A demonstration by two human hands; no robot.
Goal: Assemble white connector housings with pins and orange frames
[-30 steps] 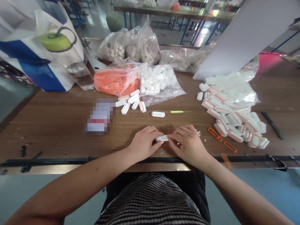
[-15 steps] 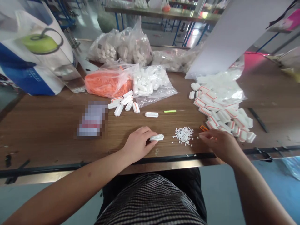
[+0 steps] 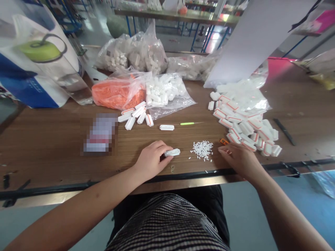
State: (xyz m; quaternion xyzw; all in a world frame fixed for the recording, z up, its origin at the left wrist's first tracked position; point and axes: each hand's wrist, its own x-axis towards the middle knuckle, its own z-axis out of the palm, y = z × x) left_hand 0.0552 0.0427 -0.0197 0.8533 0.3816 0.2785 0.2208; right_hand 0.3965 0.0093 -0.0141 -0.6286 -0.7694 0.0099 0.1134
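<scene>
My left hand (image 3: 151,158) pinches one end of a small white plastic housing (image 3: 172,152) with a row of holes along its top, held low over the table. To the right lies a loose pile of tiny white plastic pieces (image 3: 202,149). Beyond that pile, my right hand (image 3: 240,158) has its fingers closed over an orange plastic piece (image 3: 224,141), whose far end sticks out past the fingertips; the rest is mostly covered. Another white housing (image 3: 166,127) rests farther back, beside a thin tool with a yellow-green handle (image 3: 187,123).
White housings with orange edging (image 3: 244,129) are heaped at right, by a black strip (image 3: 284,131). Several more housings (image 3: 130,122) lie left of centre. Behind are a bag of orange parts (image 3: 119,94) and a bag of white parts (image 3: 164,90). A blurred-out object (image 3: 101,134) lies left.
The whole view has shifted slightly, so things appear a little farther left. Both hands keep nearly the same places, and the white housing remains in my left hand.
</scene>
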